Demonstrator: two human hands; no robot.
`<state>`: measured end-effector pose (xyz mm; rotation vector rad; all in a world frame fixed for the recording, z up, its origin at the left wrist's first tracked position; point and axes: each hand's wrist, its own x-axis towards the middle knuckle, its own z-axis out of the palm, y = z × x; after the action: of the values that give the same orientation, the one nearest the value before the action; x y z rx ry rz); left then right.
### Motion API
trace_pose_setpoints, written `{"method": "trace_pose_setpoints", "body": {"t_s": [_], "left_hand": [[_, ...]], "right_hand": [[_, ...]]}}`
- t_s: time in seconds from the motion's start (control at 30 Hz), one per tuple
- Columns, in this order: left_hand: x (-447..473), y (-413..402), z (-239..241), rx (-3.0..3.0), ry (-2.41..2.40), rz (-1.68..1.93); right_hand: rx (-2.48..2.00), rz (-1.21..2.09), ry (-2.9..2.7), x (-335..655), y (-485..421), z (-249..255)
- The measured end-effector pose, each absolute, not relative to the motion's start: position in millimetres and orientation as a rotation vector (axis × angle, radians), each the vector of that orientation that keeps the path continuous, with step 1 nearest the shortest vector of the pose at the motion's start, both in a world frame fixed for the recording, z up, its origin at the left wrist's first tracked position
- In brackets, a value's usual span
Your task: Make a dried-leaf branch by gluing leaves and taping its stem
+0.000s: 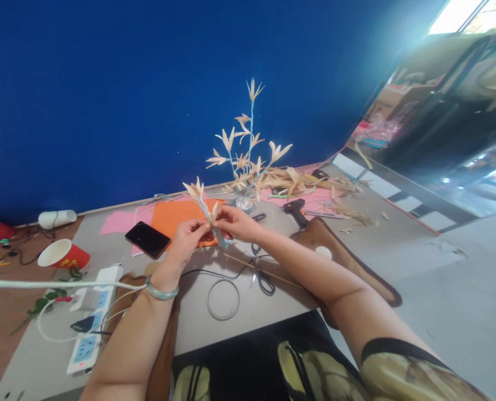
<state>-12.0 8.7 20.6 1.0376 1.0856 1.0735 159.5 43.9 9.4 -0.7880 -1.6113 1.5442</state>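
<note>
Between my two hands is a small artificial flower stem (195, 192) with pale, dried-husk petals and a light blue wrapped stalk. My left hand (186, 238) pinches the stalk low down. My right hand (236, 224) pinches it from the other side, close to a lower petal; a strip of light blue material hangs below the fingers. Just beyond them stands a taller branch of the same husk flowers (252, 133) on a blue-wrapped stem, in a small clear base (244, 203). Orange paper (168, 214) lies behind my hands.
A black phone (147, 239), a red paper cup (66, 254) and a power strip (87, 340) with cables are at left. Scissors (266, 283) and a wire ring (223, 299) lie in front. A glue gun (296, 210) and loose husk strips (293, 181) are at right.
</note>
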Motion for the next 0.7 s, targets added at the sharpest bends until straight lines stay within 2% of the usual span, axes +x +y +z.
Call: {"method": "trace_pose_setpoints", "body": {"t_s": [0.7], "left_hand": [[-15.9,8.3,19.7,1.173,1.086,0.980]], "right_hand": [[-0.652,1.607,-1.647,161.9,42.4,7.8]]}}
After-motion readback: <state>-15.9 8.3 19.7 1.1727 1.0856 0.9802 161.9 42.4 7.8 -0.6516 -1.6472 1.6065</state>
